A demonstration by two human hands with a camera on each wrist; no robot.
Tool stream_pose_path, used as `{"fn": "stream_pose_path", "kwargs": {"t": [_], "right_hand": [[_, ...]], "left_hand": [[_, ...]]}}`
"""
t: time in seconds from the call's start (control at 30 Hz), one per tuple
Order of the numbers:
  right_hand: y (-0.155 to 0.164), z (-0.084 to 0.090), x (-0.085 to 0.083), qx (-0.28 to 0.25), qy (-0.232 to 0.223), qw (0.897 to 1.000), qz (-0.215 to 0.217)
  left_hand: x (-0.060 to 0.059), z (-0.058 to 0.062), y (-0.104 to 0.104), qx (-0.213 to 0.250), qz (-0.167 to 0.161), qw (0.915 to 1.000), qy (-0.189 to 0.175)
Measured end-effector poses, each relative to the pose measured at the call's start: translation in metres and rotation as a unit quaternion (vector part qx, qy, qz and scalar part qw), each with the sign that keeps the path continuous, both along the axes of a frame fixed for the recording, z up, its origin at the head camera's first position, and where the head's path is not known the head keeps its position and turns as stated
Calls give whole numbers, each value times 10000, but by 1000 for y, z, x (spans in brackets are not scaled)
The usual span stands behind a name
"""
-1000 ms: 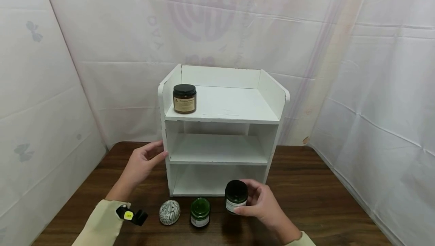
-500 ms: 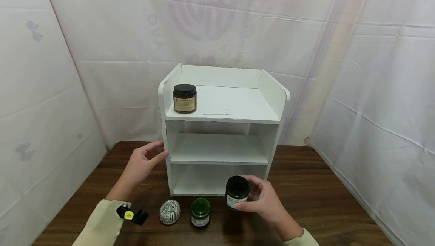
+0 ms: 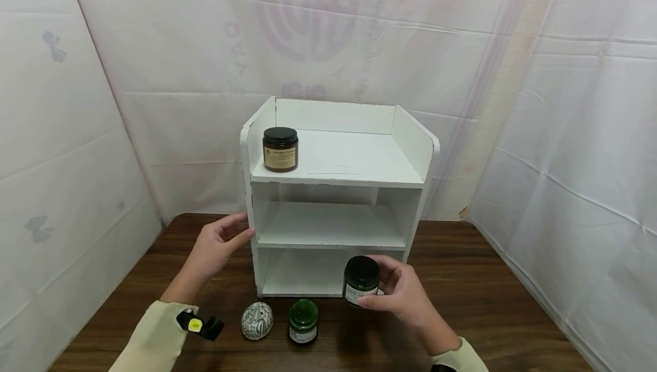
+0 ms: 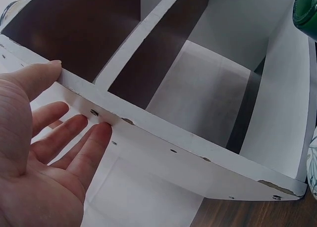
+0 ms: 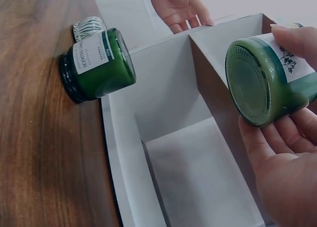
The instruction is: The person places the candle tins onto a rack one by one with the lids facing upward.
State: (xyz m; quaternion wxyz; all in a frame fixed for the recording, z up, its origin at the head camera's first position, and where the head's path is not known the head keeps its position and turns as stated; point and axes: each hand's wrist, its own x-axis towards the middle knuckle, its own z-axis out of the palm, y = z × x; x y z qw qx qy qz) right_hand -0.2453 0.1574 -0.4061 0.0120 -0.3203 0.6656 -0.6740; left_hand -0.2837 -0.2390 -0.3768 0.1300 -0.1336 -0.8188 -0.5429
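The right hand (image 3: 397,289) grips a labelled green jar (image 3: 361,282) aloft, likely mid-carry; the next move wants it level, clear of the white shelf unit (image 3: 333,225) the loose-fingered left hand (image 3: 214,246) touches.

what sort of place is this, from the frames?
Probably a makeshift recording booth, not a lived-in room: pale printed sheets hang behind and to both sides of a dark wooden table, with one small white shelf unit on it.
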Motion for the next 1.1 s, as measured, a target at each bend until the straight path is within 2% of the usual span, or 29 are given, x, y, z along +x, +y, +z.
{"fn": "stream_pose_path", "kwargs": {"t": [0.37, 0.8, 1.1], "right_hand": [[-2, 13, 0, 26, -181, 9996, -224], [-5, 25, -2, -75, 136, 9995, -259], [-7, 34, -3, -1, 124, 9996, -273]], "left_hand": [[0, 0, 1, -30, 12, 10000, 8], [0, 0, 0, -2, 29, 10000, -38], [1, 0, 1, 5, 15, 10000, -44]]}}
